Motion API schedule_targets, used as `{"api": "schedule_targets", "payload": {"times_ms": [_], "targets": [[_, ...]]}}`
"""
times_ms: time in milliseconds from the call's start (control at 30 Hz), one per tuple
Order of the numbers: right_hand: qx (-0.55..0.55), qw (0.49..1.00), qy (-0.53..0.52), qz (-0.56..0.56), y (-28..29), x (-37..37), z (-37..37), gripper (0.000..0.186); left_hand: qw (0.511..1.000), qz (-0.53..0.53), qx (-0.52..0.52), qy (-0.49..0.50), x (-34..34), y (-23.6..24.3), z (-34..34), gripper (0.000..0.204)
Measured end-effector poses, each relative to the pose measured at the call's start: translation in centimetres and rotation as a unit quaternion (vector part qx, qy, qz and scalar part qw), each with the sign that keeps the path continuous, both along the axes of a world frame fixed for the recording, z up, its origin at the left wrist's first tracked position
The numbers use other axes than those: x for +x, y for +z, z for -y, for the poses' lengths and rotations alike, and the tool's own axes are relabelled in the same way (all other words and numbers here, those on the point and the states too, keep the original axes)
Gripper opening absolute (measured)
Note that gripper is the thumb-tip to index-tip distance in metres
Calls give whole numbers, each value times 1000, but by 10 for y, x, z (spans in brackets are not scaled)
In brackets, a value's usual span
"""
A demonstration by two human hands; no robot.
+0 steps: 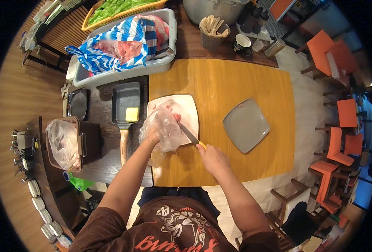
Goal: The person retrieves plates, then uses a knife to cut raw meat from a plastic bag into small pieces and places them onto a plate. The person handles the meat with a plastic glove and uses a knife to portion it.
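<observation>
observed the left hand (154,133) inside or beneath a crumpled, clear plastic bag (172,139), against a small lump of pink raw meat (176,116) on a white, squarish plate (189,106), left of centre on the yellow-brown wooden table (219,84). unable to confirm through the film whether pinching or spread. found the right hand (214,160) wrapped firmly around the yellow handle of a straight, steel-bladed knife (189,133), with the tip at the meat. for sound knife work, advise pressing the meat flat, tucking the left fingertips back, holding loose film clear of the edge and drawing long, light strokes. recorded as hidden: most of the meat, the plate's lower left edge and the exact blade contact. noted a large, grey metal pot (215,6) cut off above.
</observation>
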State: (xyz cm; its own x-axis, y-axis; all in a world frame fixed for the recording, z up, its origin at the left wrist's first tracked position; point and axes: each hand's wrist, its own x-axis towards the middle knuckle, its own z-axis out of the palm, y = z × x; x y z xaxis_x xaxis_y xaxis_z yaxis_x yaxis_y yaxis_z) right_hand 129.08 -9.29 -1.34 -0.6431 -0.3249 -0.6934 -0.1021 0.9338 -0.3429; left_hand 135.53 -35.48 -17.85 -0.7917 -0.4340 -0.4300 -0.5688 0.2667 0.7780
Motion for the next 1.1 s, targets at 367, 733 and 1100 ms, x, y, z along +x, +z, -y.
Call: {"api": "schedule_targets", "payload": {"times_ms": [367,733,1100], "targets": [[-23,999,-46,13,-4,15,-13,62,998,-3,51,37,37,19,25,56],[-1,1000,-3,30,2,22,23,63,992,48,-104,52,39,4,31,46],[-61,989,-127,36,66,0,13,53,832,-482,140,236,73,143,153,39]]}}
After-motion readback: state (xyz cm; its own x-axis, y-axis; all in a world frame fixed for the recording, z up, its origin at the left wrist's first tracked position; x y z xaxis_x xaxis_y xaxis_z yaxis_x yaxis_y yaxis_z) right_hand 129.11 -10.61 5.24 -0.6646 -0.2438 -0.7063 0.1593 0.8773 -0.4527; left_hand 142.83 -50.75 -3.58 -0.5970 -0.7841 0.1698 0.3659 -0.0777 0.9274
